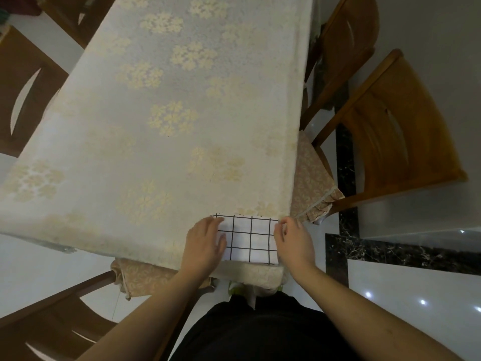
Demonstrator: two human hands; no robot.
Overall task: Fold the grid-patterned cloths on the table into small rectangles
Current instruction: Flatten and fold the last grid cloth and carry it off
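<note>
We are pressing our left hand point(205, 239) flat, fingers spread, on the left edge of the grid-patterned cloth point(250, 238), already a small rectangle at the tabletop's point(156, 126) near right corner. Our right hand point(292, 239) is pinching its far right corner. It seems light, soft and limp, so we judge edges and corners the best holds.

dim, warm indoor light, evenly spread, soft and nearly shadowless on the tablecloth point(161, 121); small white pinpoints of ceiling-light glare on the glossy floor tiles point(406, 295) at lower right; strong wide-angle bending toward the edges, with the wooden chairs point(406, 131) splayed outward; slightly soft and grainy overall; crispest on the grid-patterned cloth point(250, 238), brightest thing in view; murky far upper-left corner.
</note>
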